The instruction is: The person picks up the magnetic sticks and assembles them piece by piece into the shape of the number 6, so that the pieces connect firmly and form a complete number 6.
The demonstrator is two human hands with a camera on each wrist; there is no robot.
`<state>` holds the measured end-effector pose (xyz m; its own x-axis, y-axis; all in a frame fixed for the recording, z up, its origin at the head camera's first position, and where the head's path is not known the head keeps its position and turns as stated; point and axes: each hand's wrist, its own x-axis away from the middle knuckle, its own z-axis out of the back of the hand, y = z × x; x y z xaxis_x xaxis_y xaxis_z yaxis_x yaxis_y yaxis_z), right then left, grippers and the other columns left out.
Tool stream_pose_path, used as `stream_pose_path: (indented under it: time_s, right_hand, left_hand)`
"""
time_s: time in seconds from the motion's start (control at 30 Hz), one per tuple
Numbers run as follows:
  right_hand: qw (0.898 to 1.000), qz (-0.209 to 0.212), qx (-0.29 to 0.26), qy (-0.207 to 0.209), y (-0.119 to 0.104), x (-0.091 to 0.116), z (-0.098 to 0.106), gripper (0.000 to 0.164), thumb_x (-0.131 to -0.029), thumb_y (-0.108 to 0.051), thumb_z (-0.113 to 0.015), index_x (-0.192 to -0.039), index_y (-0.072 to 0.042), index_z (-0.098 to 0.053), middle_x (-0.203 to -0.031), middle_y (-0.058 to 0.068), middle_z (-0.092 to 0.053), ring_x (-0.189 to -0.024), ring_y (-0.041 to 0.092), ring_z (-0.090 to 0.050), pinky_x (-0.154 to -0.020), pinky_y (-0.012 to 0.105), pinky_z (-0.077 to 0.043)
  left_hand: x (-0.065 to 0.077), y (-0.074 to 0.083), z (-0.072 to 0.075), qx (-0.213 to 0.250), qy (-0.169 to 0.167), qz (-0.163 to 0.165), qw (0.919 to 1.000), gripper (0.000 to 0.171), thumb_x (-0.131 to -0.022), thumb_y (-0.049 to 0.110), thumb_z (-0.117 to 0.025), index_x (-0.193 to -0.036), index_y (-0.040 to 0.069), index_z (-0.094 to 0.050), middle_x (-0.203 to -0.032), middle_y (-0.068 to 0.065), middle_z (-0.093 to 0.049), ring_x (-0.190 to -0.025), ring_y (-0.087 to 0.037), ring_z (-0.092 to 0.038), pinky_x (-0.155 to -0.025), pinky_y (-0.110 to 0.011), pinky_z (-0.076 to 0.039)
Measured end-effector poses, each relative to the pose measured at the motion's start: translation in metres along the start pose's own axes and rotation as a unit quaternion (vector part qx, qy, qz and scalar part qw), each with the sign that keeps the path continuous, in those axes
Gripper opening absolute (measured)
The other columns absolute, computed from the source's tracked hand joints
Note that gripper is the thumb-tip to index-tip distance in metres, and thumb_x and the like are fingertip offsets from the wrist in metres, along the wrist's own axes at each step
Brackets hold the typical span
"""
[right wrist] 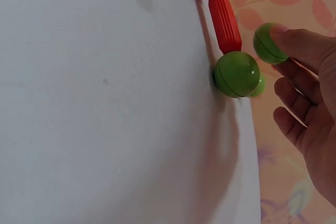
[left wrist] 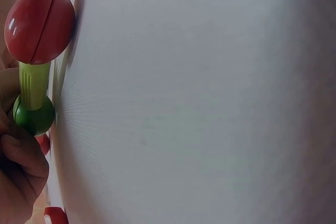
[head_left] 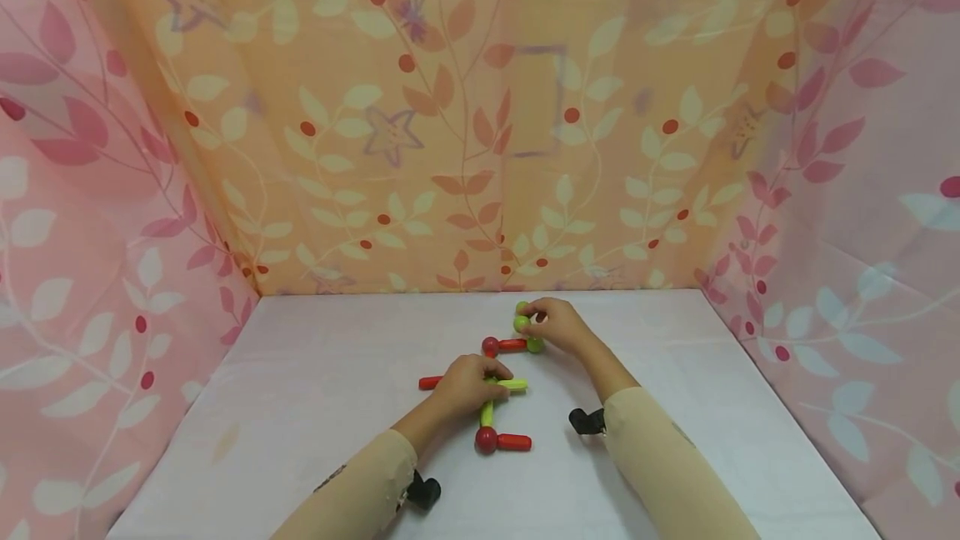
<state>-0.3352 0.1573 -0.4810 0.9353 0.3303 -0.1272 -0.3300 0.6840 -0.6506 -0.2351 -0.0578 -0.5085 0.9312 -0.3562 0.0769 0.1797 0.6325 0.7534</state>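
Observation:
A toy figure of balls and short sticks lies on the white table. My left hand (head_left: 467,386) grips its middle around a green ball (left wrist: 34,115), which the fingers mostly cover in the head view. From there a yellow-green stick (head_left: 487,414) runs to a red ball (head_left: 487,440), which joins a red stick (head_left: 514,442). Another yellow-green stick (head_left: 514,385) points right, and a red stick (head_left: 431,383) sticks out left. Between thumb and fingers, my right hand (head_left: 558,325) pinches a green ball (right wrist: 269,43), held off the table. Just below it sits another green ball (right wrist: 237,74) on a red stick (right wrist: 224,23).
A further red ball (head_left: 490,346) lies at the figure's far end, and a third green ball (head_left: 522,307) is behind the right fingers. The white table (head_left: 315,357) is bordered by a patterned curtain (head_left: 465,107) at the back and sides. Black wrist mounts (head_left: 587,421) stick out from the sleeves.

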Motion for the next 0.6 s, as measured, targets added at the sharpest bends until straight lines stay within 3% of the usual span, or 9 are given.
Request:
stream_pose_path:
  time_s: [0.33,0.6]
  right_hand:
    - [0.999,0.034,-0.009,0.01,-0.004,0.028,0.006,0.029,-0.073,-0.032,-0.076,-0.101,-0.026,-0.068,-0.096,-0.016,-0.061,-0.088,0.014,-0.052,-0.074,0.033,-0.042]
    - [0.999,0.029,-0.019,0.003,-0.005,0.051,0.004,0.028,-0.073,-0.034,-0.076,-0.1,-0.032,-0.067,-0.095,-0.019,-0.061,-0.09,0.016,-0.053,-0.076,0.034,-0.041]
  left_hand:
    - [0.001,0.002,0.0,-0.01,0.002,-0.003,0.9999,0.017,-0.075,0.031,-0.075,-0.09,0.035,-0.069,-0.088,0.017,-0.06,-0.084,-0.01,-0.052,-0.068,-0.025,-0.046]
    - [0.002,0.001,0.001,0.002,0.004,0.001,1.0,0.018,-0.074,0.031,-0.075,-0.09,0.035,-0.069,-0.088,0.015,-0.06,-0.084,-0.012,-0.052,-0.065,-0.024,-0.047]
